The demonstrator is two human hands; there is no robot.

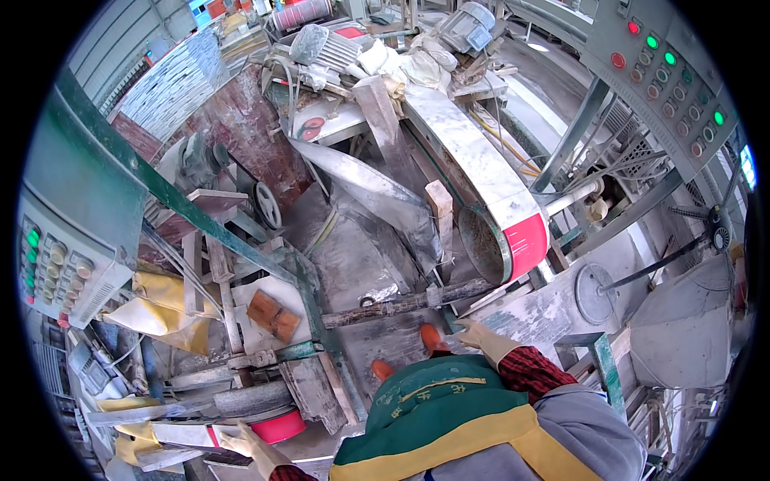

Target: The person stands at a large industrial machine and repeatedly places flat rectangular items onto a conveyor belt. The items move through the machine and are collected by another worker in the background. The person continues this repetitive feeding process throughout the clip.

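Gloved and spread flat, your right hand (481, 337) presses on the pale stone slab (529, 314) just in front of your hip; its fingers lie open on the dusty surface and close around nothing. Your left hand (245, 445), also in a light work glove, reaches low at the bottom edge, resting against a grey stone strip (172, 457) beside a red disc (279, 427); whether those fingers clasp the strip or only touch it, you cannot tell from this view. Between your hands, your orange shoes (433, 337) stand on a dust-coated floor, below the green apron (433, 401) with its yellow band. Just beyond your right hand runs a rusty horizontal bar (401, 305), and above it sits a large belt guard (501, 216) with a red end and a white, marbled top. A grey control panel (60, 268) with green and cream buttons stands at your far left, and another panel (670, 68) with red and green lamps hangs at the upper right.
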